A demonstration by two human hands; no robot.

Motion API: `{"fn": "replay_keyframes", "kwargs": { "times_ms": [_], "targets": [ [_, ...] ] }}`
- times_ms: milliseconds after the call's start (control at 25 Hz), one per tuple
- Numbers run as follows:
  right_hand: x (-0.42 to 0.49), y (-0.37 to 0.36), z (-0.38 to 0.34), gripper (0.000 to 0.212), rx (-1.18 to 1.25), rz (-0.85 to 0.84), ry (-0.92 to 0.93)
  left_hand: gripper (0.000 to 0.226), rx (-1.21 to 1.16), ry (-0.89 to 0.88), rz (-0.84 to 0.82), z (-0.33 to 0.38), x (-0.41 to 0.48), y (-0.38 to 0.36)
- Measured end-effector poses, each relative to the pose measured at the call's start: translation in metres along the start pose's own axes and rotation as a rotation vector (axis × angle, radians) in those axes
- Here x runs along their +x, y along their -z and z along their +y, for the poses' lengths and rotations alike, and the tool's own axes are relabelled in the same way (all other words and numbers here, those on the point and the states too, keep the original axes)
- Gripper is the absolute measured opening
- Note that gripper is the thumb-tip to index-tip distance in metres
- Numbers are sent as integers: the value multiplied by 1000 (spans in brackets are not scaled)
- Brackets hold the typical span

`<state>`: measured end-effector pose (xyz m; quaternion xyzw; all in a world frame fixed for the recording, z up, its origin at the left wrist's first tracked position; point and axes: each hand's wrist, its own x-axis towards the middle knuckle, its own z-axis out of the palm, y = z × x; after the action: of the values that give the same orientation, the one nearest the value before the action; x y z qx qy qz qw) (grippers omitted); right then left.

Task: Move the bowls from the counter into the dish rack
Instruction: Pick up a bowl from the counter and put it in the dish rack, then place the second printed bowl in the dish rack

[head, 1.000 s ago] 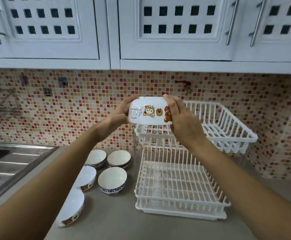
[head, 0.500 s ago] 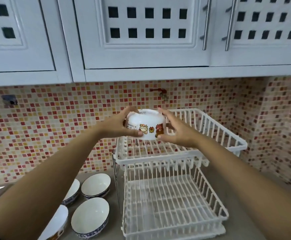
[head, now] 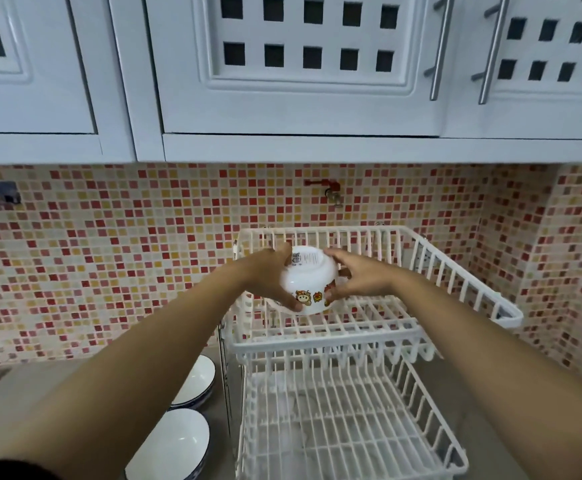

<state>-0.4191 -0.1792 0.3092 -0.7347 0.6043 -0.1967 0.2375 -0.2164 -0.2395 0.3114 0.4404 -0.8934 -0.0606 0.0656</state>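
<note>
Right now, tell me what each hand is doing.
Left hand: closed on the upside-down white cartoon-printed bowl.
Right hand: gripping the same bowl's other side.

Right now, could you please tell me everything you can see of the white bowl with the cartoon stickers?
The cartoon bowl is glossy white, probably ceramic or melamine. It is turned upside down and tilted, its foot ring with printed text facing up. Small orange and red cartoon figures run along its side near the rim. The left hand and right hand hold it from either side, over the upper tier of the white dish rack. Whether its rim touches the wires is unclear.
</note>
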Motion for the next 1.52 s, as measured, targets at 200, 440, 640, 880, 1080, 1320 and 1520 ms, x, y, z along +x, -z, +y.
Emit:
{"fn": "replay_keyframes", "kwargs": {
  "times_ms": [200,440,640,880,1080,1320,1520],
  "targets": [
    [19,3,3,88,-55,-90,-30,95,-70,109,-66,3,12,-9],
    [35,7,18,96,-29,-142,-41,116,-99,206,-81,7,15,-9],
    [39,13,22,106,-76,-226,-29,127,-84,272,-194,9,17,-1],
    [31,31,0,86,-23,-136,93,93,-137,307,17,22,-16,26],
    [26,-6,-75,60,-114,123,404,58,-188,431,375,-6,-73,42],
    [45,-84,-198,64,-152,53,514,51,-193,750,493,-77,-173,44],
    [53,-196,-256,59,-74,-59,509,43,-175,964,431,-167,-267,7]
  ]
}}
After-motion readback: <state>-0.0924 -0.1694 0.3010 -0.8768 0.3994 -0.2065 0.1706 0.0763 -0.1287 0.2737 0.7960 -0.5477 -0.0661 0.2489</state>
